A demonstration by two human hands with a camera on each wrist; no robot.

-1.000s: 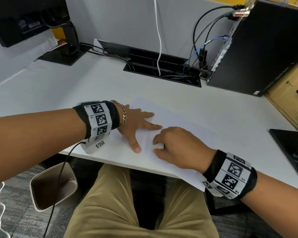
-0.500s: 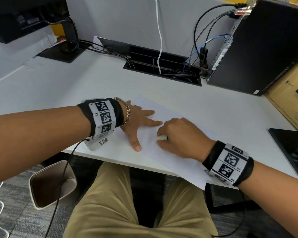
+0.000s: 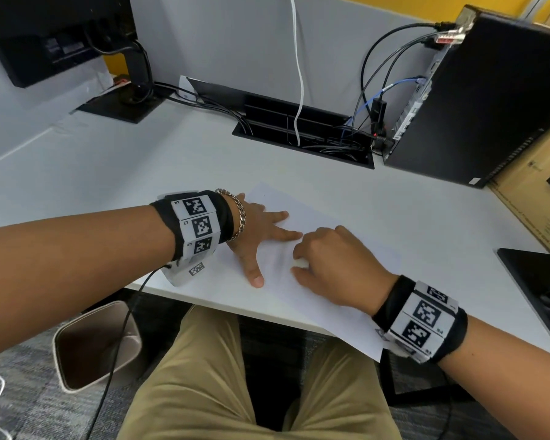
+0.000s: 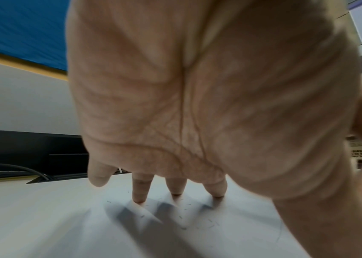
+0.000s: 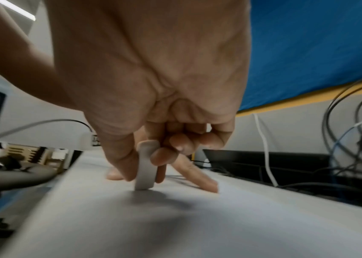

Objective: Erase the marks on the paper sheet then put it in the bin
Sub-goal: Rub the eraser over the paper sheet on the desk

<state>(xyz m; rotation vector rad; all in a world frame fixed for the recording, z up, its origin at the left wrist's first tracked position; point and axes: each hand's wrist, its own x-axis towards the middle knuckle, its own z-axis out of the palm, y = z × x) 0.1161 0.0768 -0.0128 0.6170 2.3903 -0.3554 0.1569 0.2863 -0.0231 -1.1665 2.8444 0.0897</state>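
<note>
Flat on the white desk (image 3: 394,211) lies the white rectangular paper sheet (image 3: 327,223), set at a slant, its near right corner hanging past the desk's near edge. On its left part rests the left hand (image 3: 261,230), palm down with straight, spread fingers (image 4: 140,190) pressing the sheet; small dark eraser crumbs lie scattered on the paper around those fingertips. Just to the right, the right hand (image 3: 334,265) has its thumb and curled fingers clamped on a small white oblong eraser (image 5: 145,165), which stands nearly upright with its lower end touching the paper. The two hands are close together, the left index finger just beside the right knuckles. No marks can be made out on the sheet in the head view. Down on the grey carpet, left of the person's beige-trousered legs, stands a beige open-topped waste bin (image 3: 77,369), well apart from the sheet.
</note>
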